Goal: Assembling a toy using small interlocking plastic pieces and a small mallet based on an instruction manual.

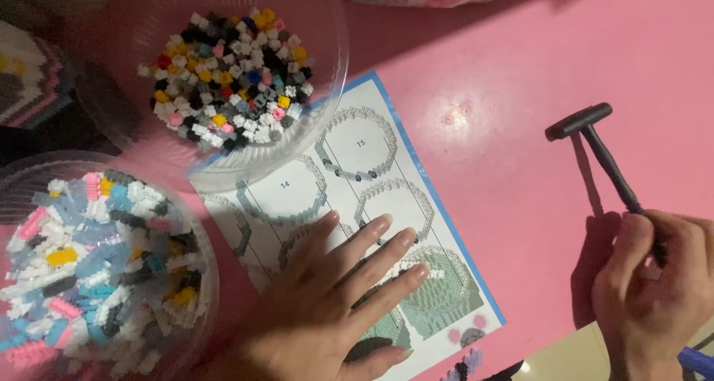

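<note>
Hands at a pink table (pixel 520 91): left hand (pixel 335 299) spread flat on the instruction sheet (pixel 387 165), right hand (pixel 654 284) closed round a small black hammer (pixel 595 147); both clear bowls of tiny bricks (pixel 230 76) look full, most building undone

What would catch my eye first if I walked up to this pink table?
Probably the two clear bowls heaped with tiny coloured building bricks: one at top left, one at lower left. Next, the left hand lying flat on a blue-edged instruction sheet in the middle of the pink table. At the right edge, the right hand holds a small black hammer-shaped tool, head raised.
</note>
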